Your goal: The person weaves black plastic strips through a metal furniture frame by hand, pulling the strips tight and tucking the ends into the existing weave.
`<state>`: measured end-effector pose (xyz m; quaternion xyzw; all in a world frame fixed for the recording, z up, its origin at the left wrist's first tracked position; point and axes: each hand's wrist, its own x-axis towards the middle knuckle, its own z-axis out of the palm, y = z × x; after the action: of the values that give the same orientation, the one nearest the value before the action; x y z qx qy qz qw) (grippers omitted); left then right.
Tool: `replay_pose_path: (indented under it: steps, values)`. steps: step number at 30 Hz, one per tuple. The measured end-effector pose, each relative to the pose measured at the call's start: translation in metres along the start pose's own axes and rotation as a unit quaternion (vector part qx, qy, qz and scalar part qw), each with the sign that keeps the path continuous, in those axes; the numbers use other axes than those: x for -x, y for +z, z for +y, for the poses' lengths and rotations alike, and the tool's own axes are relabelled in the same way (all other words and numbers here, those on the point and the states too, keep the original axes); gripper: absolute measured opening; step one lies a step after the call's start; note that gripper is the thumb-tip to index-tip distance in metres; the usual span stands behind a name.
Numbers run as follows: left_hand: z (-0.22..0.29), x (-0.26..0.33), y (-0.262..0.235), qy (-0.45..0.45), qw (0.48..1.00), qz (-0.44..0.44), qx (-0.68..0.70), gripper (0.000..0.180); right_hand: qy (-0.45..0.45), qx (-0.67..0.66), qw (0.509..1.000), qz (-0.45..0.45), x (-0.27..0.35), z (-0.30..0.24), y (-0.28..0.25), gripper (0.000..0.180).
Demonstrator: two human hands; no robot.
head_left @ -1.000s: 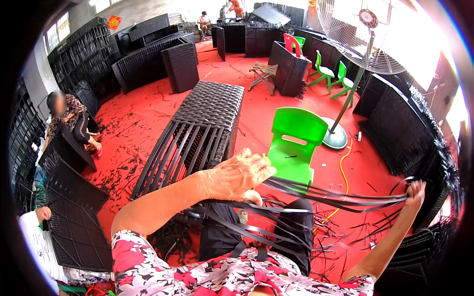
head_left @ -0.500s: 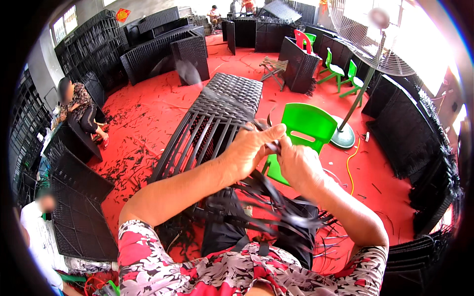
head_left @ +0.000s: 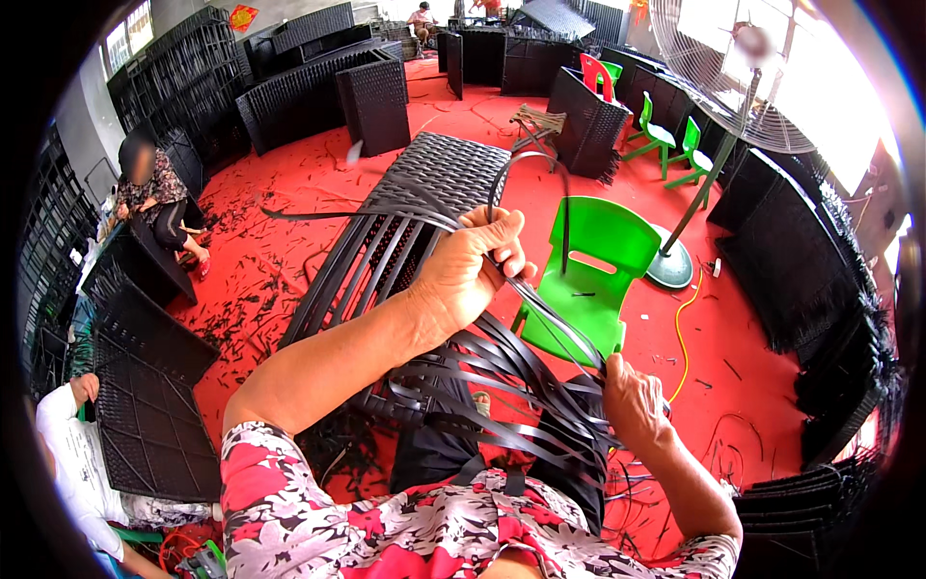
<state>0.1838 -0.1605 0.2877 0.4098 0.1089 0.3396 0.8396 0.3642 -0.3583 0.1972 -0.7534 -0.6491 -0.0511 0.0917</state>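
Left hand [head_left: 473,265]: fingers curled around a bundle of black strips [head_left: 554,315]. Right hand [head_left: 632,400]: fingers clenched on the same bundle, lower and to the right of the left fingers. Change from half a second ago: the hands, then together, now stand apart, with the bundle drawn out between them; loose ends now fan leftward from the left fingers, and one strip arches above and to their right. Box-shaped woven piece [head_left: 447,169], black: just beyond the left fingers, closely woven at its far end, bare slats nearer, a perforated wall visible inside between them. Green chair [head_left: 612,236]: right of the left fingers, above the right; one dark scrap [head_left: 583,294] on its seat. Red chair [head_left: 595,75]: far beyond both hands' fingers, at a dark woven unit [head_left: 584,125]; whether inside or behind, cannot tell.
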Motion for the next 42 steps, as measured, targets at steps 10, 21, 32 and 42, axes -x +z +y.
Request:
replay_pose_path:
  steps: [10, 21, 32, 42]
  values:
    - [0.023, 0.001, -0.016, 0.084, 0.995, 0.042, 0.035, 0.025, 0.131, 0.044, 0.988, -0.071, 0.062, 0.093, 0.088, 0.006]
    - [0.009, 0.011, 0.005, 0.03, 0.997, -0.069, -0.02, 0.029, 0.017, -0.197, 0.964, -0.18, 0.053, 0.138, 0.057, 0.058]
    - [-0.011, 0.025, 0.009, 0.044, 0.983, -0.149, -0.098, 0.026, -0.257, -0.404, 0.869, 0.124, -0.112, -0.086, -0.102, 0.036]
    - [-0.015, 0.016, 0.006, -0.063, 0.948, -0.242, -0.196, 0.03, -0.213, -0.546, 0.809, 0.037, -0.121, -0.072, -0.094, 0.027]
